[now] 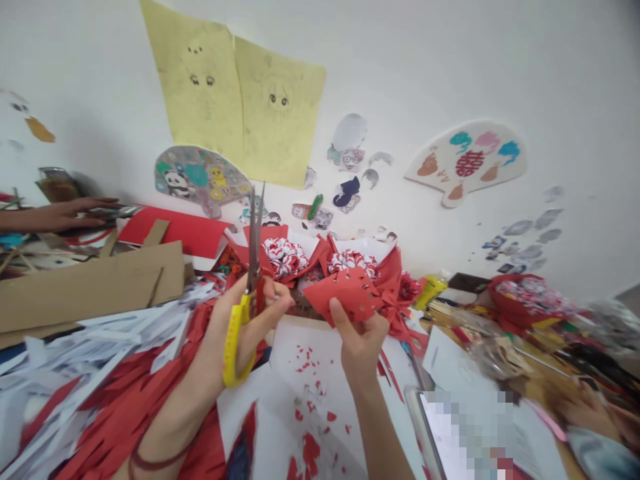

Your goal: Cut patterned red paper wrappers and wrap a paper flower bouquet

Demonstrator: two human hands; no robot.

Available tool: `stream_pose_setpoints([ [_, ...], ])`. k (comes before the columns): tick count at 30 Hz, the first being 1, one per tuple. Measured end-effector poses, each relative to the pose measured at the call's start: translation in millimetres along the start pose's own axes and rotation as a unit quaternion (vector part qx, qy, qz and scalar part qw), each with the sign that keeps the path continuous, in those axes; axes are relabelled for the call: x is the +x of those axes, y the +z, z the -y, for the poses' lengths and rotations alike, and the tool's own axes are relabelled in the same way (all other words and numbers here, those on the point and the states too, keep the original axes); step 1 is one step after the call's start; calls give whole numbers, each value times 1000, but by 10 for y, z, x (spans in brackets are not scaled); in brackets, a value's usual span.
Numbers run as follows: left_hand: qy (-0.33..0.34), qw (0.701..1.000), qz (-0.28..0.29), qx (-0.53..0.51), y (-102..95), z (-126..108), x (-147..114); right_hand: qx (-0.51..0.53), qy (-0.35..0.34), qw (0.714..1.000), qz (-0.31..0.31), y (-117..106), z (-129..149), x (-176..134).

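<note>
My left hand (265,319) is closed round a pair of scissors (255,250); the yellow handle hangs over the back of the hand and the blades point up, slightly parted. Between the thumb and fingers of my right hand (361,340) is a folded piece of red paper (345,292) with small notches and holes cut in its upper side. The blades are apart from this paper. Below both hands, small red paper scraps (311,450) lie scattered on a white sheet (285,347). A dark band circles my left wrist.
White and red paper strips (105,353) heap at left beside cardboard (95,283). Red-wrapped paper flowers (285,257) stand against the wall. A phone (427,427) lies at right. Other people's hands show at far left (75,215) and, blurred, at far right (590,413).
</note>
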State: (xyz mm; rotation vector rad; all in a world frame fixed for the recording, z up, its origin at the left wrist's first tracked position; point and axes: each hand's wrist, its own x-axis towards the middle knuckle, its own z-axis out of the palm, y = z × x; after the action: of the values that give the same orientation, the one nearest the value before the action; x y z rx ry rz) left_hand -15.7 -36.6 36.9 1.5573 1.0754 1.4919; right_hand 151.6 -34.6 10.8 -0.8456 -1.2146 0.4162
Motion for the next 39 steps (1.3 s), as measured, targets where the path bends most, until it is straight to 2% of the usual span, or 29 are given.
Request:
stream_pose_setpoints([
  [3,-44,994,38,-93,53,-12,-34,3,-1,999,42,66,-7,-67],
  [5,-59,993,38,-96,74,-13,-39,4,-9,998,61,92,-14,-94],
  [12,-53,995,18,-84,107,-16,-37,19,-36,994,98,117,-29,-109],
  [21,-35,991,18,-128,88,2,-22,-23,-18,994,108,136,-28,-111],
  [26,-26,991,18,-131,109,0,-39,-4,19,997,74,153,9,-89],
  [30,-41,987,23,-151,141,3,-56,-3,14,999,44,178,41,-93],
  [39,-45,988,-7,-145,206,50,-67,2,32,999,-16,239,-7,-169],
])
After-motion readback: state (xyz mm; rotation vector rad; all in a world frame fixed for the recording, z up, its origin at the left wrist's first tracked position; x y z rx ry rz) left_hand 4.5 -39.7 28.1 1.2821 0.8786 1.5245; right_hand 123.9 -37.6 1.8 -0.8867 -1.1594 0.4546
